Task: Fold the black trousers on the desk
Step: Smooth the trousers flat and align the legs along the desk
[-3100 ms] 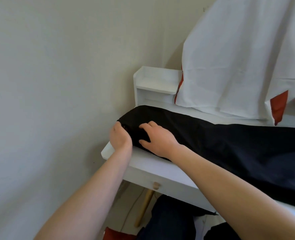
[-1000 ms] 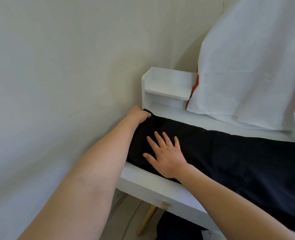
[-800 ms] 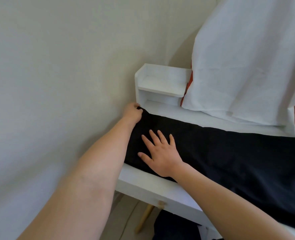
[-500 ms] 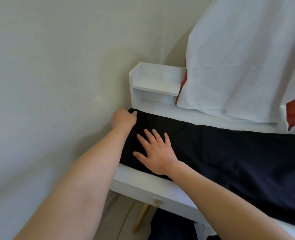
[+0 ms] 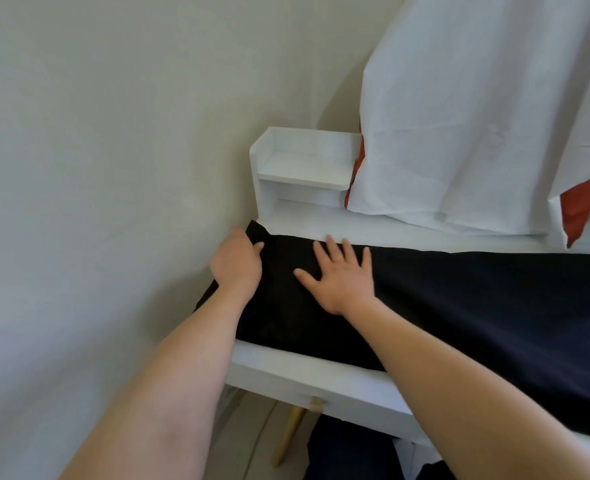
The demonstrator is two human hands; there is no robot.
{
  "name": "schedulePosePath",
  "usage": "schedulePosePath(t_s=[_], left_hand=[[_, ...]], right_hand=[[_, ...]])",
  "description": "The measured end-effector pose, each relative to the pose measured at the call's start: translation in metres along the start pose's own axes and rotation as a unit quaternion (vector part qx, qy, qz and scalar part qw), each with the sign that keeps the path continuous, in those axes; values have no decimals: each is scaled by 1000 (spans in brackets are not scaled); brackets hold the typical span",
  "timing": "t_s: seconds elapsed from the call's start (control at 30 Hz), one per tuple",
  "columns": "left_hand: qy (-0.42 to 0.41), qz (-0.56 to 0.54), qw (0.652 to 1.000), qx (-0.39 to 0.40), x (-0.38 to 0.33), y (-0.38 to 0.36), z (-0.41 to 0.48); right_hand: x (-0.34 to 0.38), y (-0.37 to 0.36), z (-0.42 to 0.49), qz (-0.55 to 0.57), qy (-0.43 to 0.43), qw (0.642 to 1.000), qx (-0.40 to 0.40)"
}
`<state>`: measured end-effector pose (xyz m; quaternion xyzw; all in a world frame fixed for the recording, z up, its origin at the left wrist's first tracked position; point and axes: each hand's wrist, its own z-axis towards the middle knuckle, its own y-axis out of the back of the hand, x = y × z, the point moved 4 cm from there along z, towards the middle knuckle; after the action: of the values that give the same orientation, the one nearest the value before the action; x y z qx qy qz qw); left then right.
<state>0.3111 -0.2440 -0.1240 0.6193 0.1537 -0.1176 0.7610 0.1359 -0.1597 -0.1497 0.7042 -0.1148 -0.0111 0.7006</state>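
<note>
The black trousers (image 5: 460, 306) lie stretched flat along the white desk (image 5: 304, 375), their left end reaching the desk's left edge by the wall. My left hand (image 5: 236, 263) grips that left end near its far corner, fingers curled over the cloth. My right hand (image 5: 338, 275) lies flat on the trousers just to the right, fingers straight and spread, pressing the cloth down. The trousers' right part runs out of view.
A beige wall (image 5: 113, 168) stands close on the left. A small white shelf unit (image 5: 304, 168) sits at the desk's back left corner. A white cloth with red patches (image 5: 477, 116) hangs over the desk's back. A wooden desk leg (image 5: 288, 434) shows below.
My left hand moved from the near left corner to the far left corner of the trousers. My right hand opened flat on the cloth and slid slightly farther back.
</note>
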Motion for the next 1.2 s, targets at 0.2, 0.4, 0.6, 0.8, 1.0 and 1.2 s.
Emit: schedulePosePath(t_s=[0.2,0.4,0.6,0.8,1.0,1.2], left_hand=[[2,18,1000,7,-2,0,-2],[33,56,990,127,-3,11,-1],[39,41,989,135,15,13,-7],[-75,70,994,-26,15,3,-27],[-89,71,993,-41,18,4,-34],[-97,70,992,-50,18,8,-35]], right_hand=[[-71,11,-17,-40,-87,995,9],[-16,30,-24,-98,-16,993,-71],[69,-5,-39,21,82,996,8],[27,-11,-43,-22,43,999,-11],[-26,-4,-56,-23,-44,999,-2],[-61,1,-72,-19,-113,993,-19]])
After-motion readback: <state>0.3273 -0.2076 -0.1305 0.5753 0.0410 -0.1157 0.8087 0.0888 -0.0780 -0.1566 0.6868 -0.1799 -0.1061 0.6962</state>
